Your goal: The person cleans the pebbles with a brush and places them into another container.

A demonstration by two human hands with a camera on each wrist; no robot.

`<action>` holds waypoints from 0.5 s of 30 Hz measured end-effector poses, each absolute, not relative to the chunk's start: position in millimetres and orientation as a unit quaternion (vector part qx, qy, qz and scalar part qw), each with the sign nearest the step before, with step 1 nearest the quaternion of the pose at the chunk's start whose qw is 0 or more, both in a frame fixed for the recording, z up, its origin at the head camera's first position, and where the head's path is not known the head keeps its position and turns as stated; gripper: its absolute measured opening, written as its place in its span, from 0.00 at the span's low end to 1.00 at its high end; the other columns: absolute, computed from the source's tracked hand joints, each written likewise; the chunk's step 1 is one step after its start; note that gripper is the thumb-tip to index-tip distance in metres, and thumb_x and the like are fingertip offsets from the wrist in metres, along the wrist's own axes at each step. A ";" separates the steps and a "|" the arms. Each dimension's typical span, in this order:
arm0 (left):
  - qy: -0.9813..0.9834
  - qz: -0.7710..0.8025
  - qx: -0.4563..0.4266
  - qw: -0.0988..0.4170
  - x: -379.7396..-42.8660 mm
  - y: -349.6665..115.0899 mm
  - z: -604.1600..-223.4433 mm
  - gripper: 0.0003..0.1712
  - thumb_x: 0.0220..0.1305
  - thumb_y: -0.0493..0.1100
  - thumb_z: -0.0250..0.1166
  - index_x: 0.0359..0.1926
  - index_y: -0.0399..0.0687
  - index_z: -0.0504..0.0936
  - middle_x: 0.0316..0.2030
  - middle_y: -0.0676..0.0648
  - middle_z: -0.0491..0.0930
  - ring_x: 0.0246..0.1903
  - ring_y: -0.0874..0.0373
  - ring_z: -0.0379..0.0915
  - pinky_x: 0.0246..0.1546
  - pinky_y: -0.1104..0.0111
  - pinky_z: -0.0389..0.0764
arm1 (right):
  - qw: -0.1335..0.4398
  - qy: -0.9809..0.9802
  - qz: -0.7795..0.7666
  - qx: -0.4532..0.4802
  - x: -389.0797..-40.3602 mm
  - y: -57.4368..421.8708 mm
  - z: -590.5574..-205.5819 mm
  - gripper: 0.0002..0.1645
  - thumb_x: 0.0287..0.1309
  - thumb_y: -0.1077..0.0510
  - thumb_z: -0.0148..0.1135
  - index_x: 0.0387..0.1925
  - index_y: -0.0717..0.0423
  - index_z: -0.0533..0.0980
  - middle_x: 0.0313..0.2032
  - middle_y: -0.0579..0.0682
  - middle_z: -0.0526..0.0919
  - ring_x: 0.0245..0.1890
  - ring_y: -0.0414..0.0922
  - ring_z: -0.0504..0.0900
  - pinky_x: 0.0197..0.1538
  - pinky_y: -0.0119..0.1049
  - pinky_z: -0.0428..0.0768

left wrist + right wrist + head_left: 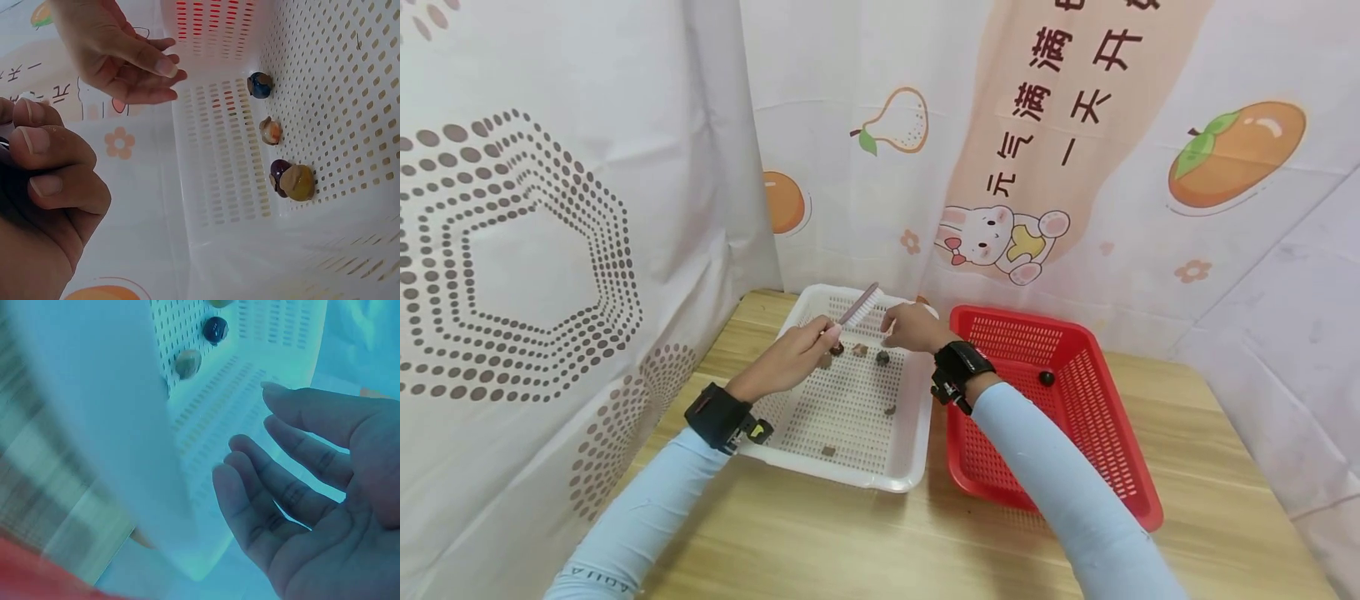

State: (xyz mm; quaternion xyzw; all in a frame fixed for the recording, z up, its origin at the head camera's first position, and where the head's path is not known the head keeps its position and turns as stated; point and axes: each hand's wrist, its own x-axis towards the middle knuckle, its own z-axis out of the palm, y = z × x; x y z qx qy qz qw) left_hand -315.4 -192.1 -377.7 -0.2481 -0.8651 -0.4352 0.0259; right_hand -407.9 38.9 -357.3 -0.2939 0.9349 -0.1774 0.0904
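Observation:
My left hand [788, 357] grips a brush [859, 307] with a mauve handle and white bristles, held over the far part of a white plastic basket [850, 477]. Over that basket's far right side is my right hand [916, 327], fingers loosely bent and apart, with nothing between them in the right wrist view. On the basket floor, the left wrist view shows small balls with brown smears: a blue one [259, 85], a clear orange one [270, 131], a dark purple one [279, 171] and a yellow one [301, 182].
Right of the white basket stands a red plastic basket [1123, 442], a dark ball [1047, 378] inside it. Brown crumbs [828, 451] lie on the white basket's floor. Both baskets sit on a wood-grain table [820, 533], with printed curtains [842, 192] behind and at the sides.

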 end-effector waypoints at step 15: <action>-0.863 -0.443 -0.241 0.031 -316.7 -194.8 -381.5 0.19 0.76 0.58 0.40 0.41 0.50 0.69 0.27 0.49 0.74 0.27 0.56 0.72 0.27 0.63 0.73 | 0.155 0.927 -0.212 -0.267 -398.8 -12.6 -387.8 0.17 0.52 0.58 0.71 0.43 0.59 0.79 0.35 0.49 0.80 0.31 0.44 0.77 0.34 0.36 0.75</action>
